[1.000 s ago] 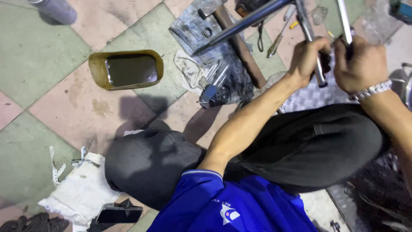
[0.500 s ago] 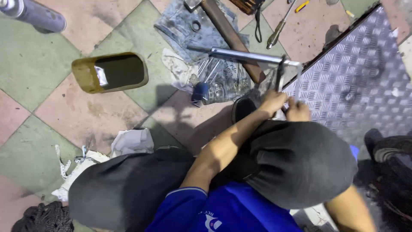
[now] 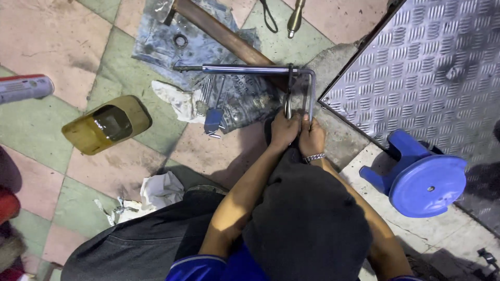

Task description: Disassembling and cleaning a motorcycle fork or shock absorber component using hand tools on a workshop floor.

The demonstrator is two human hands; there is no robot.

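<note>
A bent steel tube (image 3: 245,69) lies across the floor and turns down at its right end toward my knees. My right hand (image 3: 313,139), with a metal bracelet on the wrist, grips that down-turned leg. My left hand (image 3: 284,130) is closed beside it on a thin dark metal bar (image 3: 288,91) that loops over the tube. The two hands touch, just above my dark-trousered knee (image 3: 307,218). The lower ends of both pieces are hidden by my fingers.
A grey sheet (image 3: 156,44) carries a wooden-handled hammer (image 3: 224,36), a ring and small metal parts. A yellow cut-open can of dark liquid (image 3: 107,125) and a spray can (image 3: 23,87) lie left. White rags (image 3: 161,190), a blue stool (image 3: 424,182) and a diamond-plate panel (image 3: 422,62) surround me.
My hands have come down from holding the tubes up high to a spot close by my knee. The bent tube now lies low over the grey sheet.
</note>
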